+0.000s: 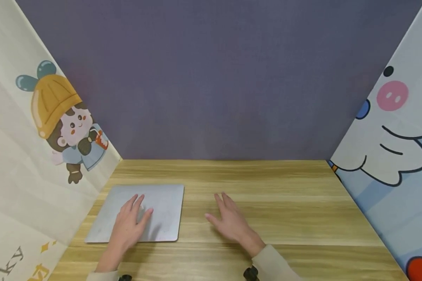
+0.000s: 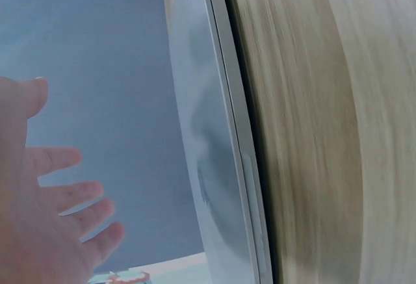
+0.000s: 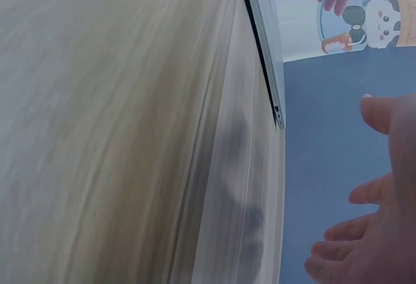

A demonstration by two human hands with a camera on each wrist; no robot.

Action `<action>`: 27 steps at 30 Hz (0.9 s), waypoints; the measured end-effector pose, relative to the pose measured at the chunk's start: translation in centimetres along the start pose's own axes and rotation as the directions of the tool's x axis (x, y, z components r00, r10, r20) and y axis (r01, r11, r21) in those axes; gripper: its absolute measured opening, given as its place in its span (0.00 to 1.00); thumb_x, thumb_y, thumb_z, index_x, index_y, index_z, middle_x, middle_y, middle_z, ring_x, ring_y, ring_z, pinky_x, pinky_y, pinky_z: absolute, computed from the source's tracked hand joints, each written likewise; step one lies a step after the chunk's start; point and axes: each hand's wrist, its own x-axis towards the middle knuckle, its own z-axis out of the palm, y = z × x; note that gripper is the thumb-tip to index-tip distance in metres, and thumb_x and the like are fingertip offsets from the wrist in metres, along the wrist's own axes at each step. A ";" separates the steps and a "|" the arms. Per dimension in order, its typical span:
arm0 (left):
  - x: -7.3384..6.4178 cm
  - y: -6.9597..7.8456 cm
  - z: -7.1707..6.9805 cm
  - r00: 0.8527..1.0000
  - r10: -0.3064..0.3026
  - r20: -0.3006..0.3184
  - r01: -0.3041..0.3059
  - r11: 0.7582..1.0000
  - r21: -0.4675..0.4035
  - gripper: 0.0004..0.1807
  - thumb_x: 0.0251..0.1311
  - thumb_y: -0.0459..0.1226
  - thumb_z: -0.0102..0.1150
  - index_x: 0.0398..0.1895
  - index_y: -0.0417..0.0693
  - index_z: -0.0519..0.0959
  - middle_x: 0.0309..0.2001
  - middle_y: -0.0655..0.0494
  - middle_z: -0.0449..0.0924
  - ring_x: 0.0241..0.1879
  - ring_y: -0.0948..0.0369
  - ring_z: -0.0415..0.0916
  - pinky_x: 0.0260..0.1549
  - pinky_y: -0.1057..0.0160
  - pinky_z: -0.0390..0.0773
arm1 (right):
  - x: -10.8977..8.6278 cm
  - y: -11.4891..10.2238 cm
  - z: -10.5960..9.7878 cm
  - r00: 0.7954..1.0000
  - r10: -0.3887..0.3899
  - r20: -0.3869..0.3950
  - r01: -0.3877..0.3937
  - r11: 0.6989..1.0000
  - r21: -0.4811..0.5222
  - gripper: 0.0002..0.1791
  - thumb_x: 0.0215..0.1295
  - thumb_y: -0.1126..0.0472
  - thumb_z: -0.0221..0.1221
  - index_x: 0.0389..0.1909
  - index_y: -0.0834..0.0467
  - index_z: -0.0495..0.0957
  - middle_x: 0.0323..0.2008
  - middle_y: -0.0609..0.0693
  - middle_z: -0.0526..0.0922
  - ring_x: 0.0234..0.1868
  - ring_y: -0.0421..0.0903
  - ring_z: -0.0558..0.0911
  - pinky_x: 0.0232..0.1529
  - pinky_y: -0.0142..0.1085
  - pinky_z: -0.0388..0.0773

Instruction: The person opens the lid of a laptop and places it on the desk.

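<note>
A closed silver laptop [image 1: 165, 212] lies flat on the left part of the wooden table. My left hand [image 1: 128, 226] hovers over it with fingers spread and nothing in them; the left wrist view shows a gap between those fingers and the lid [image 2: 201, 102]. To the right of the laptop, my right hand [image 1: 230, 222] is held above the bare wood, its fingers extended and holding nothing. The right wrist view shows the laptop's thin side edge [image 3: 266, 43] beyond the right hand [image 3: 370, 232].
The wooden table [image 1: 285, 203] meets a dark grey-purple upright panel [image 1: 225, 86] at the back. Cloth with a cartoon figure in a yellow hat [image 1: 54, 101] hangs along the left side. Another cloth with a white cartoon animal [image 1: 408, 152] borders the right.
</note>
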 end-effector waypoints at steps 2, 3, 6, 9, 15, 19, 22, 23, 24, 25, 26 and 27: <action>-0.1 -0.4 -0.1 1.000 -0.007 -0.008 0.007 1.000 -0.014 0.35 0.74 0.51 0.52 0.73 0.36 0.65 0.72 0.31 0.61 0.69 0.31 0.57 0.63 0.28 0.58 | 0.2 -0.3 0.3 1.000 0.000 0.005 0.000 1.000 0.010 0.46 0.73 0.33 0.51 0.79 0.59 0.56 0.77 0.67 0.54 0.76 0.66 0.56 0.72 0.62 0.58; -0.2 -0.6 -0.1 1.000 -0.011 -0.011 0.011 1.000 -0.020 0.34 0.74 0.51 0.52 0.73 0.36 0.65 0.72 0.31 0.61 0.69 0.32 0.57 0.63 0.28 0.58 | 0.3 -0.4 0.4 1.000 0.003 0.009 -0.003 1.000 0.017 0.46 0.73 0.33 0.51 0.79 0.58 0.55 0.77 0.67 0.54 0.77 0.65 0.56 0.73 0.61 0.58; -0.4 -1.0 -0.2 1.000 -0.021 -0.023 0.020 0.999 -0.030 0.33 0.74 0.49 0.53 0.72 0.35 0.66 0.71 0.30 0.62 0.69 0.31 0.57 0.62 0.28 0.59 | 0.5 -0.8 0.6 1.000 0.007 0.019 -0.008 0.999 0.035 0.47 0.72 0.30 0.48 0.80 0.58 0.55 0.78 0.66 0.53 0.77 0.65 0.56 0.73 0.61 0.57; -0.4 -1.6 -0.3 0.999 -0.029 -0.025 0.028 0.999 -0.033 0.33 0.75 0.49 0.52 0.72 0.35 0.66 0.71 0.29 0.61 0.68 0.30 0.57 0.62 0.28 0.59 | 0.7 -1.3 0.8 1.000 0.013 0.027 -0.014 0.999 0.047 0.49 0.71 0.28 0.46 0.80 0.57 0.54 0.78 0.66 0.53 0.77 0.65 0.56 0.73 0.61 0.57; -0.1 -3.1 -1.2 0.999 -0.036 -0.017 0.037 0.999 0.020 0.33 0.75 0.49 0.52 0.71 0.33 0.67 0.69 0.27 0.62 0.67 0.29 0.58 0.60 0.26 0.60 | 1.2 -2.2 1.3 0.999 0.013 0.038 -0.016 0.997 0.081 0.48 0.71 0.27 0.45 0.80 0.55 0.54 0.78 0.66 0.53 0.77 0.65 0.56 0.73 0.60 0.58; 0.0 -3.9 -1.8 0.999 -0.037 -0.025 0.038 0.999 0.038 0.33 0.74 0.49 0.53 0.69 0.32 0.67 0.68 0.26 0.62 0.66 0.28 0.59 0.59 0.26 0.60 | 1.6 -2.9 1.5 0.998 0.025 0.053 -0.031 0.991 0.130 0.49 0.71 0.27 0.45 0.81 0.54 0.52 0.79 0.65 0.51 0.77 0.65 0.54 0.73 0.61 0.57; 0.1 -4.5 -2.0 0.999 -0.035 -0.023 0.035 0.999 0.041 0.33 0.75 0.49 0.52 0.69 0.31 0.68 0.68 0.24 0.62 0.65 0.28 0.60 0.59 0.27 0.61 | 1.8 -3.2 1.7 0.998 0.030 0.050 -0.037 0.989 0.140 0.47 0.72 0.28 0.46 0.81 0.54 0.52 0.79 0.64 0.51 0.77 0.64 0.54 0.73 0.61 0.57; 0.1 -4.6 -2.1 0.999 -0.034 -0.024 0.035 0.998 0.042 0.32 0.75 0.49 0.52 0.69 0.30 0.68 0.67 0.24 0.63 0.65 0.28 0.60 0.60 0.27 0.61 | 1.8 -3.3 1.8 0.998 0.029 0.047 -0.036 0.989 0.142 0.47 0.72 0.29 0.47 0.81 0.54 0.52 0.79 0.64 0.51 0.77 0.64 0.55 0.72 0.61 0.58; 0.1 -4.8 -2.1 0.999 -0.033 -0.027 0.034 0.998 0.047 0.32 0.75 0.49 0.52 0.68 0.30 0.68 0.67 0.24 0.63 0.64 0.28 0.60 0.60 0.27 0.61 | 1.9 -3.3 1.9 0.999 0.028 0.044 -0.034 0.989 0.145 0.46 0.72 0.31 0.48 0.81 0.54 0.53 0.79 0.64 0.52 0.77 0.64 0.55 0.72 0.61 0.58; 0.2 -5.0 -2.2 0.999 -0.034 -0.030 0.036 0.998 0.052 0.32 0.75 0.49 0.51 0.68 0.30 0.68 0.66 0.23 0.63 0.64 0.27 0.60 0.60 0.28 0.61 | 1.9 -3.5 1.9 0.999 0.024 0.039 -0.030 0.988 0.149 0.45 0.73 0.31 0.48 0.80 0.54 0.53 0.78 0.64 0.52 0.77 0.64 0.55 0.72 0.62 0.59; 0.2 -5.3 -2.3 0.999 -0.038 -0.032 0.040 0.998 0.056 0.32 0.75 0.49 0.51 0.68 0.29 0.68 0.66 0.23 0.63 0.64 0.27 0.61 0.60 0.28 0.61 | 2.0 -3.6 2.0 0.999 0.020 0.035 -0.025 0.988 0.151 0.45 0.73 0.32 0.49 0.80 0.54 0.54 0.78 0.65 0.53 0.77 0.64 0.56 0.72 0.62 0.59; 0.3 -5.5 -2.4 0.998 -0.042 -0.038 0.044 0.997 0.056 0.32 0.76 0.48 0.51 0.68 0.29 0.68 0.66 0.22 0.63 0.64 0.27 0.61 0.60 0.28 0.61 | 2.1 -3.7 2.1 0.999 0.018 0.032 -0.023 0.988 0.155 0.45 0.73 0.32 0.49 0.80 0.54 0.54 0.78 0.65 0.53 0.77 0.64 0.56 0.71 0.62 0.59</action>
